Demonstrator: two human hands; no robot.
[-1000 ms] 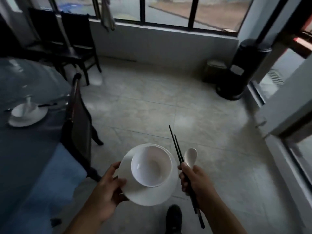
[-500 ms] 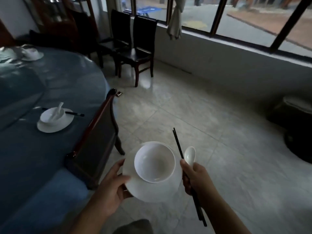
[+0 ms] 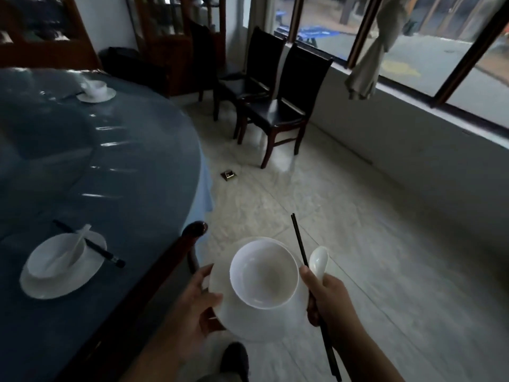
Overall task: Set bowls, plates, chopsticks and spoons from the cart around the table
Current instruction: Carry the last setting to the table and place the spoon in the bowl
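Note:
My left hand (image 3: pixel 192 307) grips the rim of a white plate (image 3: pixel 248 323) that carries an empty white bowl (image 3: pixel 264 274). My right hand (image 3: pixel 327 301) holds black chopsticks (image 3: pixel 298 241) and a white spoon (image 3: pixel 318 260) together, their tips pointing away from me. All of this is above the floor, to the right of the round table with a blue cloth (image 3: pixel 110 172). On the table lies one set place near me, a plate (image 3: pixel 35 285) with bowl, spoon and chopsticks, and a second set place (image 3: pixel 96 91) farther along the edge.
A dark wooden chair back (image 3: pixel 176 249) stands between me and the table edge. Two black chairs (image 3: pixel 278 106) stand by the window wall ahead. A small dark object (image 3: pixel 228 175) lies on the tiled floor. My shoe (image 3: pixel 234 359) shows at the bottom.
The view has swung left along the table as I walk. The near set place has come closer and a second one has come into sight. My hands keep the same hold.

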